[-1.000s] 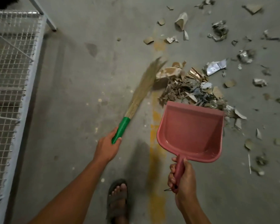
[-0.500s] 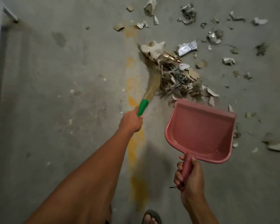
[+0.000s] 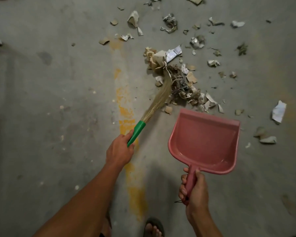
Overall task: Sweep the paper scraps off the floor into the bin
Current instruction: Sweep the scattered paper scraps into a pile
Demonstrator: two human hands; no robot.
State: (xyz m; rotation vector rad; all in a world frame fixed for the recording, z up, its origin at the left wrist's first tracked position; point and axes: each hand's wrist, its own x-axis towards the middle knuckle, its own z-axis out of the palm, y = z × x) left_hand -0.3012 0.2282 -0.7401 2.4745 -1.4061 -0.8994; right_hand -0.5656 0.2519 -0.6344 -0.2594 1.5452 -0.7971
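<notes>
Nearest us, our right hand (image 3: 196, 190) curls its fingers round the handle of the pink plastic dustpan (image 3: 204, 142), which holds no scraps. Our left hand (image 3: 120, 149) grips the green-handled straw broom (image 3: 158, 98), bristles bent against the heaped torn paper scraps (image 3: 181, 84) just beyond the pan's lip. Too hard a flick could scatter them sideways among the loose scraps (image 3: 212, 63) farther out. No bin shows.
</notes>
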